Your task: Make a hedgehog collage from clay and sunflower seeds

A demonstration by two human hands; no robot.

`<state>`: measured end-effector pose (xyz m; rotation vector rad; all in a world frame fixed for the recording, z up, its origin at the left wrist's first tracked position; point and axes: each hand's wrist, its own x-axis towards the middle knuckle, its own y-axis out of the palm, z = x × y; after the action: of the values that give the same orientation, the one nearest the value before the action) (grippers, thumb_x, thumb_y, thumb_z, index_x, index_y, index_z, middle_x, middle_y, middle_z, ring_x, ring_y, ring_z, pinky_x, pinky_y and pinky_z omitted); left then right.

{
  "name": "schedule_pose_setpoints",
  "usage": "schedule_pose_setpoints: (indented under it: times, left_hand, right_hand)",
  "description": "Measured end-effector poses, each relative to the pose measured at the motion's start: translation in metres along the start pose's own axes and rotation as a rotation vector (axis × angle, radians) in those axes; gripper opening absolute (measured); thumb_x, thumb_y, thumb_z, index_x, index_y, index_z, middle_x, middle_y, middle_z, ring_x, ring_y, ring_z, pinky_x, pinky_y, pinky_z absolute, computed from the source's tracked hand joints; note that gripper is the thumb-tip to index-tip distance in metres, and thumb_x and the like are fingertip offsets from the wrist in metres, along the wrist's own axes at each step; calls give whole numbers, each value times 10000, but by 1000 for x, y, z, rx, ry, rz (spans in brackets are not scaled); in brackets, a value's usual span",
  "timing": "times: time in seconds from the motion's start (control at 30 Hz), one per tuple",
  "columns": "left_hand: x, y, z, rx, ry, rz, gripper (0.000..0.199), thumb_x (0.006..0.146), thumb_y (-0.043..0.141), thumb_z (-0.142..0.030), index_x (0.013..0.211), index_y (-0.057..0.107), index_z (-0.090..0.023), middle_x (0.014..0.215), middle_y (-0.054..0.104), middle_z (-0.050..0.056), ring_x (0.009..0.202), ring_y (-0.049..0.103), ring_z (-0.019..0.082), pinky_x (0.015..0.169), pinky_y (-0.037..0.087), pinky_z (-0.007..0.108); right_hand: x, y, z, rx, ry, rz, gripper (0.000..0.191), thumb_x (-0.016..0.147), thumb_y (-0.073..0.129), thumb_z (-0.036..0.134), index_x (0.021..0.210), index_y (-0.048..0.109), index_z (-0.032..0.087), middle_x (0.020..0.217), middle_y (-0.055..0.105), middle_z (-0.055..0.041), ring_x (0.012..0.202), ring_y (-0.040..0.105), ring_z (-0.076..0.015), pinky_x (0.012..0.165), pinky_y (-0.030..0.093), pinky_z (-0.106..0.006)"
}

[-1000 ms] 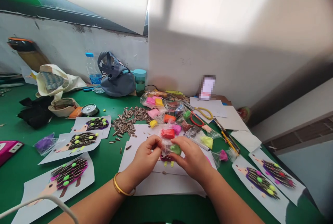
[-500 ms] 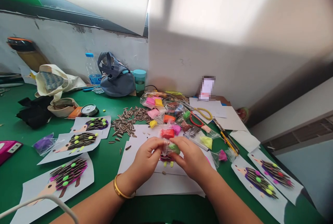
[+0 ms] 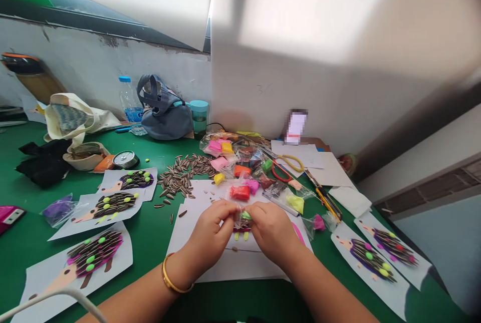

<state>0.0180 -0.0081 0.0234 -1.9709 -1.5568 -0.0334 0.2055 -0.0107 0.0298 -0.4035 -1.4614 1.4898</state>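
Between my fingertips is a small clear plastic bag with green modelling clay (image 3: 245,215) in it. My left hand (image 3: 215,228) pinches one side of the bag. Fingers of my right hand (image 3: 271,230) are closed on the other side, by the green clay. Below both hands lies white paper (image 3: 225,265) bearing a partly hidden hedgehog picture (image 3: 241,232) with yellow feet. Just beyond the hands sits a bag of red clay (image 3: 239,193). Loose striped sunflower seeds (image 3: 184,173) are heaped behind the paper, to the left.
Hedgehog pictures (image 3: 95,255) lie at left, and others (image 3: 372,258) at right. Several clay bags (image 3: 225,147), scissors (image 3: 281,170) and a utility knife (image 3: 326,198) are beyond the paper. Farther back stand a blue-grey bag (image 3: 167,120), a water bottle (image 3: 131,102) and a cup (image 3: 199,115).
The fingers of my right hand have drawn in and curled at the bag's edge, and less of the green clay shows. The view has shifted slightly.
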Motion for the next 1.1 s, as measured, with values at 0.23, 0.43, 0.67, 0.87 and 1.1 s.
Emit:
schedule_pose_setpoints:
  times: [0.23,0.43,0.67,0.87,1.1]
  left_hand:
    - [5,-7,3,7,-48,101,110,920,561,-248,921,667,-220,896,676,17,842,610,151,773,498,278]
    - [4,-13,10,185,160,5,124,873,639,-230,987,688,-229,981,698,56,909,639,184,821,515,327]
    - [3,-10,7,366,429,-83,258,874,623,-170,1119,649,-243,984,706,63,880,641,184,768,502,328]
    - [2,-8,3,352,395,-59,166,861,615,-147,1007,653,-217,954,704,55,876,639,183,776,506,330]
    - [0,-9,8,294,355,-65,194,902,587,-193,1077,659,-235,1023,697,71,944,643,190,828,521,338]
  right_hand:
    - [2,1,-1,-22,16,66,157,840,465,95,785,589,175,771,608,-46,725,508,-193,669,316,-323]
    - [1,-13,6,264,-1,164,133,957,430,219,943,559,190,933,611,-54,875,524,-199,775,387,-320]
    - [2,-13,2,419,38,127,216,969,430,219,760,484,208,755,529,3,723,480,-147,640,355,-263]
    - [4,-10,3,356,27,97,235,888,452,160,655,439,194,652,451,24,648,424,-128,600,287,-266]
    - [3,-14,0,543,55,133,283,967,411,289,753,567,190,727,557,0,704,502,-138,640,357,-260]
